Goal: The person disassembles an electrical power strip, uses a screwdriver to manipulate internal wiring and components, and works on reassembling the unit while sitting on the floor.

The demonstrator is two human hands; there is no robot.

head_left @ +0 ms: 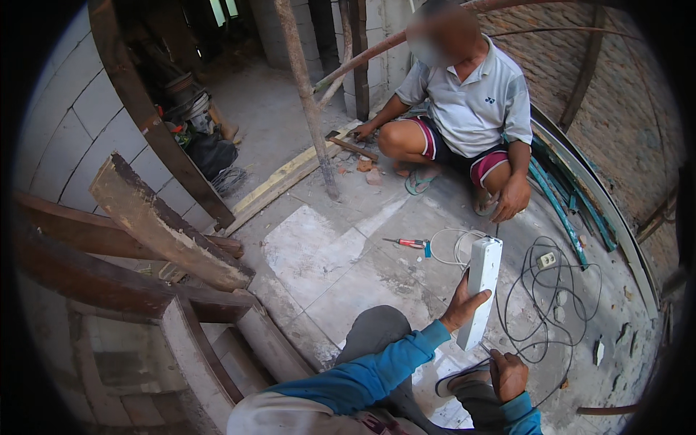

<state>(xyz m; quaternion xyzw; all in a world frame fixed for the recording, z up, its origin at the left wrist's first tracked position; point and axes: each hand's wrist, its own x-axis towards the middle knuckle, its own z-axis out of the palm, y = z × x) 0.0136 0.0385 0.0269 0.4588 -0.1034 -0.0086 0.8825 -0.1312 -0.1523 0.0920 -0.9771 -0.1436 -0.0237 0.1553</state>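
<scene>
My left hand (464,303) is wrapped round the side of a long white power strip (479,290), tilted upright above my lap. My right hand (509,375) is closed on a screwdriver (486,349); its thin shaft points at the strip's lower end, and its handle is hidden in my fingers. I cannot tell whether the tip touches the strip. A white cable (457,243) lies looped on the floor behind the strip's upper end. To the left of the cable lies a red-handled screwdriver (410,243).
Another person (467,101) crouches opposite, one hand beside a hammer (353,147). Black cable (536,337) with a small socket (546,259) sprawls at right. Green metal lengths (558,206) lie beyond. Wooden frames (174,232) crowd the left; a pole (308,94) stands ahead.
</scene>
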